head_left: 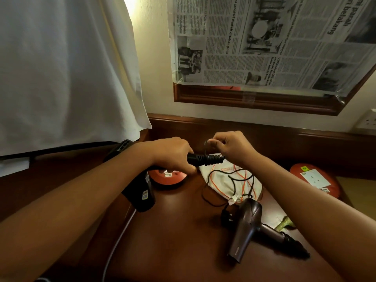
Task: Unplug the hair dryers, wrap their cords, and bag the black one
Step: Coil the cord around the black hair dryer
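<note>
My left hand (173, 154) grips the handle of the black hair dryer (140, 192), whose barrel hangs down under my forearm. Its ribbed cord collar (207, 159) sticks out to the right of my fist. My right hand (230, 147) pinches the thin black cord (232, 180) in a small loop just above that collar. The rest of the cord trails over a white drawstring bag (225, 180) with orange strings, down to a black plug (226, 217) on the wooden table (173, 241). A brown hair dryer (247, 228) lies on the table to the right of the plug.
Two red socket reels sit on the table, one (168, 179) under my left hand and one (315, 180) at the right. A white cable (118, 241) runs down the table's left side. A white cloth (61, 68) hangs at left. A wall socket (368, 121) is at far right.
</note>
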{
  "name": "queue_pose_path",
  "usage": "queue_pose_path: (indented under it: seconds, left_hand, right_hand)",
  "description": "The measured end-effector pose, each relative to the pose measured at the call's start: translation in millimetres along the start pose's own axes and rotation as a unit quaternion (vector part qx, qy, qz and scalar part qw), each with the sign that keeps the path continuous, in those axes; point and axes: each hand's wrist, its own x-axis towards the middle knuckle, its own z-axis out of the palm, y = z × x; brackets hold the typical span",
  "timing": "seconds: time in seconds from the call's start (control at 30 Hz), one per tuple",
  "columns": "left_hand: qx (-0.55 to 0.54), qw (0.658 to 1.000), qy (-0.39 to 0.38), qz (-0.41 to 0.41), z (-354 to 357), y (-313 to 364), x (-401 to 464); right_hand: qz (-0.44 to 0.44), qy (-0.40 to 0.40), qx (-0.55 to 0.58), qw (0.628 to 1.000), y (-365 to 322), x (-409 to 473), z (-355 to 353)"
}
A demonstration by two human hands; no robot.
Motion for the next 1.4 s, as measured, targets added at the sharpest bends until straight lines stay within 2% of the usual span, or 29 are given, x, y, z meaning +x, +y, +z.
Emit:
queue_pose_path:
  seconds: [0.1,0.23,0.57,0.77,0.9,1.1,1.2,1.3,1.4]
  left_hand:
    - [0.035,0.999,0.009,-0.015,2,-1,1]
    - [0.019,0.999,0.012,-0.041,7,-5,3]
    - [0.005,0.999,-0.002,-0.054,13,-11,16]
    - [-0.012,0.998,-0.021,-0.053,22,-17,26]
    - [-0.047,0.996,-0.023,-0.073,31,-20,32]
    - [-0.056,0.996,-0.013,-0.07,39,-20,32]
    - [-0.055,0.997,0.001,-0.061,39,-16,31]
    - [-0.066,0.997,-0.006,-0.04,37,-8,27]
    - [-0.101,0.994,-0.011,-0.03,35,1,21]
  right_hand:
    - [-0.059,0.026,0.027,0.998,-7,0,-3]
    - [-0.118,0.058,0.026,0.991,-15,-4,-7]
    - [-0.154,0.078,-0.012,0.985,-21,-25,-6]
    - [-0.138,0.099,0.017,0.985,-18,-39,8]
    - [-0.106,0.131,0.075,0.983,-26,-59,23]
    - [0.029,0.158,0.165,0.973,-29,-99,51]
    - [0.109,0.106,0.304,0.941,-33,-110,58]
    - [0.203,0.008,0.493,0.846,-32,-115,60]
    - [0.223,-0.069,0.564,0.792,-24,-113,58]
